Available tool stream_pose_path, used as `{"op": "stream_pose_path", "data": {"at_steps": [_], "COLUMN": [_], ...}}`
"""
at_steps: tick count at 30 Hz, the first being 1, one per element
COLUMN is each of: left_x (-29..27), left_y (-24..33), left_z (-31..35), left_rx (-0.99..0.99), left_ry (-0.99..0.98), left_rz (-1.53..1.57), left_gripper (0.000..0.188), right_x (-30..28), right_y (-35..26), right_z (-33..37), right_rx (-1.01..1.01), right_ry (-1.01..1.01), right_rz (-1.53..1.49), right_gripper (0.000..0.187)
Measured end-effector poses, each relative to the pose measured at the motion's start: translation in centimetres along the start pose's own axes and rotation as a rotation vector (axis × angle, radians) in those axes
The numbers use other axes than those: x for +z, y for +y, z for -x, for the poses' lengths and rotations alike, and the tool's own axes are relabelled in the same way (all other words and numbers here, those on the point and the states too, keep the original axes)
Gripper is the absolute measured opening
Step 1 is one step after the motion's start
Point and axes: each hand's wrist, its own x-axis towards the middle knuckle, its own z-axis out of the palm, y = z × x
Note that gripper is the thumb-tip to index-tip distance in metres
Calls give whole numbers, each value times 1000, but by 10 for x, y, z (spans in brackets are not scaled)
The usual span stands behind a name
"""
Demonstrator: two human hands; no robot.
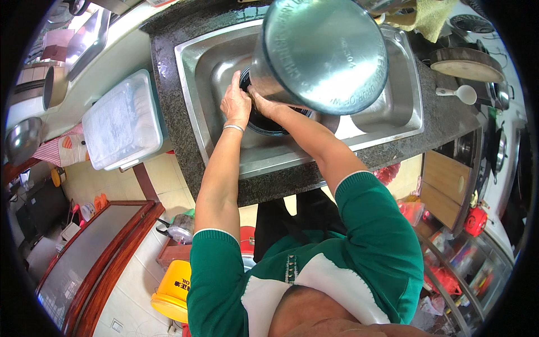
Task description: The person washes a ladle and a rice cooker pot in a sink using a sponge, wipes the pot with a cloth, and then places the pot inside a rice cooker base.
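My two hands are close together over the left basin of a steel double sink (192, 92). A round dark pan (266, 124) with a black rim lies tilted or flat in that basin; I cannot tell which. My left hand (236, 105) is at the pan's left rim, its index finger stretched along the edge and the other fingers bent in. Beside it, my right hand (261, 105) reaches over the pan, its fingertips mostly hidden. A large round silver vessel (331, 56) hangs or stands above the sink, covering part of the pan and basin.
Dark stone counter (168, 45) surrounds the sink. A lidded clear tub (126, 123) stands to the left. On the right are a white scoop (463, 94), a round wooden board (466, 64) and a yellow cloth (426, 19). A yellow bucket (171, 289) is on the floor behind.
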Motion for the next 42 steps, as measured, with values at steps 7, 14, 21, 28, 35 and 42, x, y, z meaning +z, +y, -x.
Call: {"op": "stream_pose_path", "data": {"at_steps": [7,14,21,28,35,42], "left_x": [0,-25,-32,-38,-32,-19], "left_y": [19,39,56,59,56,45], "left_z": [1,14,11,12,10,9], "left_rx": [-3,-164,-162,-191,-162,-124], "left_ry": [16,-64,-48,-56,-107,-107], "left_rz": [38,53,74,36,5,7], "left_gripper": [60,60,58,58,61,61], "right_x": [-43,-57,-38,-66,-42,15], "right_y": [52,50,71,9,-32,-2], "right_z": [-12,24,46,67,36,-12], "right_rx": [107,81,161,268,496,494], "right_ry": [-20,31,-213,-500,-438,76], "right_rz": [102,103,180,-6,-275,-611], "right_gripper": [30,27,33,33,38,40]}}
